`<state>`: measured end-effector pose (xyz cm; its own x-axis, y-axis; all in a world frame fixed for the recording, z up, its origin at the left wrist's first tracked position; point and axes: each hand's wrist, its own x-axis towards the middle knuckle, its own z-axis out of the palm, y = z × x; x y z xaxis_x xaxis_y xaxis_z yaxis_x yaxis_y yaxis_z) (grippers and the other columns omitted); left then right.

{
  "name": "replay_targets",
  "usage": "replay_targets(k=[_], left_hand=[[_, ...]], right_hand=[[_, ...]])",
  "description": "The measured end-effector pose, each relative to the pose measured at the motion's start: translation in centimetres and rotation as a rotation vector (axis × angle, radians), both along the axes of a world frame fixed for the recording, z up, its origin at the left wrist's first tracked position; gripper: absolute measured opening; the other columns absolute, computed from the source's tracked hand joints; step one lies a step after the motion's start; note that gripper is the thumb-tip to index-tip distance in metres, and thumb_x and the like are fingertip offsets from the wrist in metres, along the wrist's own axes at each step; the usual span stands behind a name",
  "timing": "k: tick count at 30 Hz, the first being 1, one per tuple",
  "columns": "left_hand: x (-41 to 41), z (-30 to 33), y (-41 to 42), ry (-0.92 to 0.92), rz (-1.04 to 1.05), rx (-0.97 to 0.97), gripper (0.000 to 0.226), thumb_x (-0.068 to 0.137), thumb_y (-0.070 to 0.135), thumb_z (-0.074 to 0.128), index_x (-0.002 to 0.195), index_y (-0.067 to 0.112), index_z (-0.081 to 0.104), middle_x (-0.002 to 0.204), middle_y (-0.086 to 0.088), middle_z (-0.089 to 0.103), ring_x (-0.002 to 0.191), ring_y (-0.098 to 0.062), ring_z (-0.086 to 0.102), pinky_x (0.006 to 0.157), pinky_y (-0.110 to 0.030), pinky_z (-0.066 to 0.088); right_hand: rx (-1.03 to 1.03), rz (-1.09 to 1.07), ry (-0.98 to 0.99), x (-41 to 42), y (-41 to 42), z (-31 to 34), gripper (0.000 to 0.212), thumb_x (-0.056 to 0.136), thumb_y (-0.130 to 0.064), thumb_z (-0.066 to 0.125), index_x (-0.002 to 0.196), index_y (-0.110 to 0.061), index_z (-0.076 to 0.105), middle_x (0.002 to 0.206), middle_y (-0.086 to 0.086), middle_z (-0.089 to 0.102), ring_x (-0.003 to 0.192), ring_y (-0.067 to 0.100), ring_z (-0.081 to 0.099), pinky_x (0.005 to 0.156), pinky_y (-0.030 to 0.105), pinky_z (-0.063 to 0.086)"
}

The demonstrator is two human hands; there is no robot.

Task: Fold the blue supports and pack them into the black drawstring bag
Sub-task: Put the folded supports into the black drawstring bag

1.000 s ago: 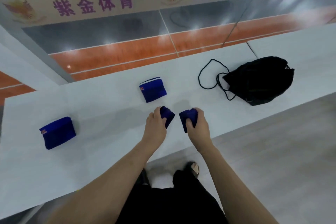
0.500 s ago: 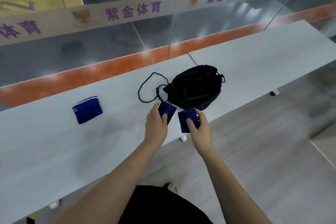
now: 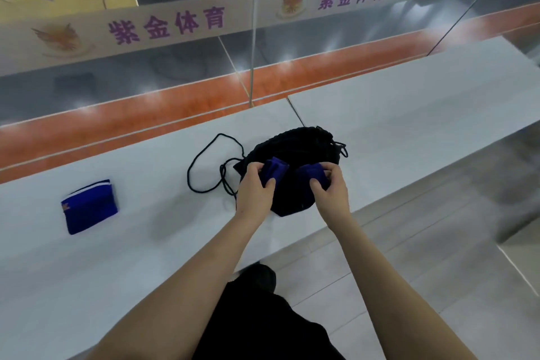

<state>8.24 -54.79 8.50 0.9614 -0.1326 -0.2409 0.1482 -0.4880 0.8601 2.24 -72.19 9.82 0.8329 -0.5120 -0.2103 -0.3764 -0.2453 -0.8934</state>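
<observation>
The black drawstring bag [image 3: 295,146] lies on the white bench [image 3: 409,102], its cord [image 3: 204,166] looped out to the left. My left hand [image 3: 255,190] grips a folded blue support [image 3: 274,171] just over the bag's near left part. My right hand [image 3: 331,188] grips a second folded blue support [image 3: 312,174] over the bag's near right part. A third folded blue support [image 3: 89,207], with a white edge, lies flat on the bench far to the left.
Behind the bench stands a glass barrier with a white banner [image 3: 175,23] bearing purple characters. An orange floor strip [image 3: 146,114] runs past it. Grey floor tiles [image 3: 423,242] lie in front of the bench, and my dark trousers [image 3: 263,324] show below.
Both hands carried their folded supports to the right along the bench and now hold them over the bag. The view swung right, so the leftmost support dropped out of sight.
</observation>
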Motion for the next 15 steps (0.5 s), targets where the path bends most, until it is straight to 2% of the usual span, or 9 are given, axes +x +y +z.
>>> replay_targets(k=[2,5,9,12,15], left_hand=[[1.8,-0.6,-1.5,0.043,0.004,0.002,0.031,0.093,0.020,0.064,0.121,0.021,0.051,0.113,0.006,0.063,0.101,-0.015,0.062,0.083,-0.029,0.048],[4.3,-1.7,-3.3,0.096,0.001,0.015,0.030,0.093,0.021,0.065,0.120,0.021,0.051,0.113,0.007,0.062,0.098,-0.014,0.060,0.082,-0.027,0.044],[6.0,-3.1,-5.1,0.158,0.044,-0.023,0.029,0.092,0.020,0.067,0.116,0.023,0.051,0.106,0.010,0.061,0.096,-0.012,0.060,0.081,-0.024,0.041],[5.9,-4.7,-6.0,0.213,0.010,0.008,0.031,0.094,0.020,0.066,0.120,0.021,0.049,0.111,0.007,0.061,0.098,-0.014,0.061,0.083,-0.026,0.044],[5.9,-6.1,-6.2,0.212,-0.056,0.138,0.038,0.096,0.021,0.064,0.130,0.019,0.046,0.119,0.000,0.062,0.102,-0.018,0.061,0.086,-0.032,0.049]], right_hand=[[-0.028,0.038,0.031,2.1,-1.6,-0.6,0.033,0.095,-0.010,0.061,0.121,-0.029,0.054,0.104,-0.013,0.065,0.090,-0.002,0.062,0.079,0.023,0.052],[-0.071,0.124,0.062,4.9,-3.8,-1.6,0.033,0.095,-0.008,0.060,0.119,-0.029,0.052,0.110,-0.017,0.065,0.100,-0.005,0.060,0.083,0.019,0.047],[-0.091,0.269,0.114,7.6,-6.0,-3.3,0.032,0.095,-0.006,0.057,0.115,-0.031,0.052,0.112,-0.015,0.064,0.108,0.006,0.061,0.093,0.026,0.048],[-0.135,0.359,0.158,8.9,-7.0,-4.4,0.031,0.097,-0.005,0.057,0.113,-0.030,0.051,0.109,-0.015,0.065,0.103,0.005,0.062,0.089,0.025,0.049],[-0.202,0.512,0.220,10.1,-8.1,-5.4,0.034,0.096,-0.002,0.056,0.112,-0.032,0.050,0.108,-0.014,0.063,0.100,0.003,0.061,0.084,0.024,0.047]])
